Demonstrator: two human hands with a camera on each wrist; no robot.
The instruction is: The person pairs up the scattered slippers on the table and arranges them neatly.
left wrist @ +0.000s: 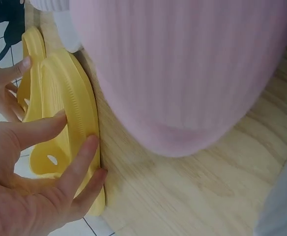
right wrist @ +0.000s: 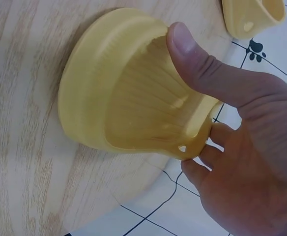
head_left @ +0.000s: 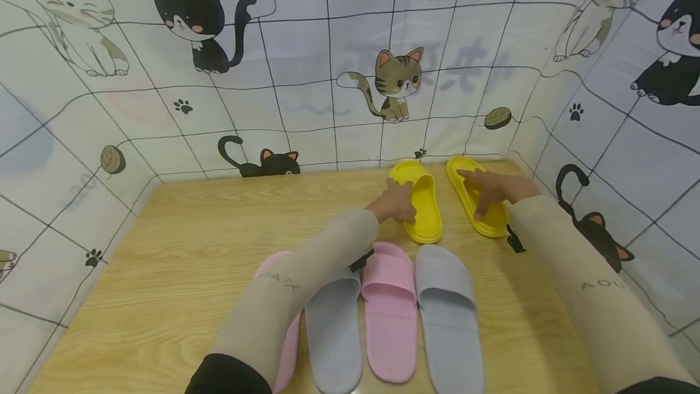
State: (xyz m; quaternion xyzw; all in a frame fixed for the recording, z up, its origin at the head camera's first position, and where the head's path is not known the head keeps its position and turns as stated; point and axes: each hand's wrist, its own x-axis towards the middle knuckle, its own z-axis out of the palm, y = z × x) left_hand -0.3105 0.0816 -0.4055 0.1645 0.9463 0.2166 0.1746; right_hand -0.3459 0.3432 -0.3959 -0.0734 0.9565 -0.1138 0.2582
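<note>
Two yellow slippers lie side by side at the back of the wooden tabletop. My left hand (head_left: 397, 202) reaches over the left yellow slipper (head_left: 429, 217). In the left wrist view its fingers (left wrist: 77, 169) stretch along that slipper's side, loosely extended, with the thumb at the strap. My right hand (head_left: 489, 190) is over the right yellow slipper (head_left: 494, 224). The right wrist view has the fingertips (right wrist: 197, 174) at the edge of this slipper's strap, partly hidden behind it, while the straight thumb (right wrist: 183, 42) lies across its opening.
Nearer me stand a grey slipper (head_left: 335, 333), a pink slipper (head_left: 389, 327) and another grey slipper (head_left: 452, 333) in a row. A further pink slipper (head_left: 290, 351) is mostly under my left sleeve. Cat-printed cloth (head_left: 306, 47) encloses the wooden tabletop (head_left: 180, 248) at the back and sides.
</note>
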